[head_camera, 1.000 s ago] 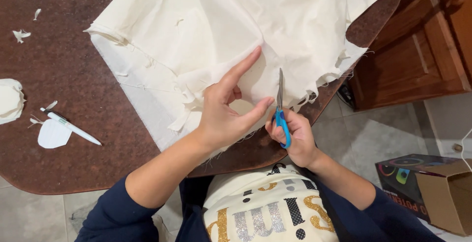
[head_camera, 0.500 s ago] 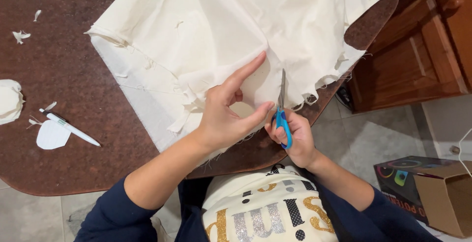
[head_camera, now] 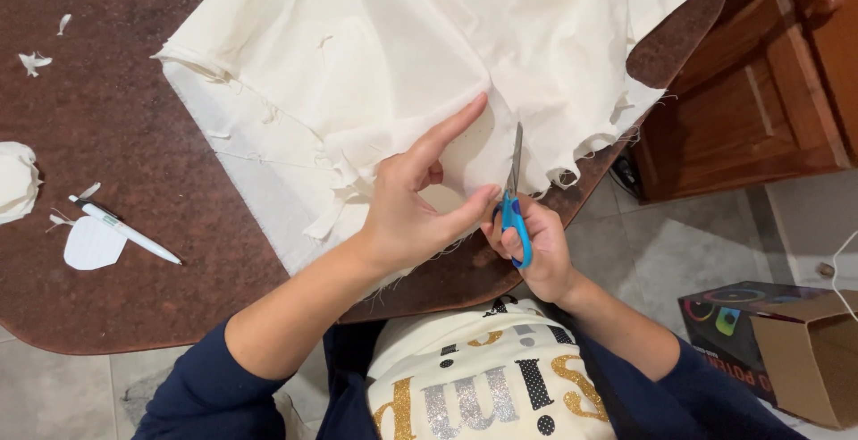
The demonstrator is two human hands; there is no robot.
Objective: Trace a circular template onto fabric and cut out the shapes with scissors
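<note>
Right now the right hand [head_camera: 534,245] has its grip closed on blue-handled scissors [head_camera: 514,197], whose blades bite into cream fabric [head_camera: 429,56] just beside the left hand [head_camera: 411,208], which pinches that fabric. Judging by closeness, a slip could nick the thumb.

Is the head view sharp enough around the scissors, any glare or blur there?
Head view: even indoor light, no glare; scissors, right hand and left hand are sharp; cream fabric looks bright but keeps its folds; soft shadow under the hands; slight wide-angle bend at the table edge.
</note>
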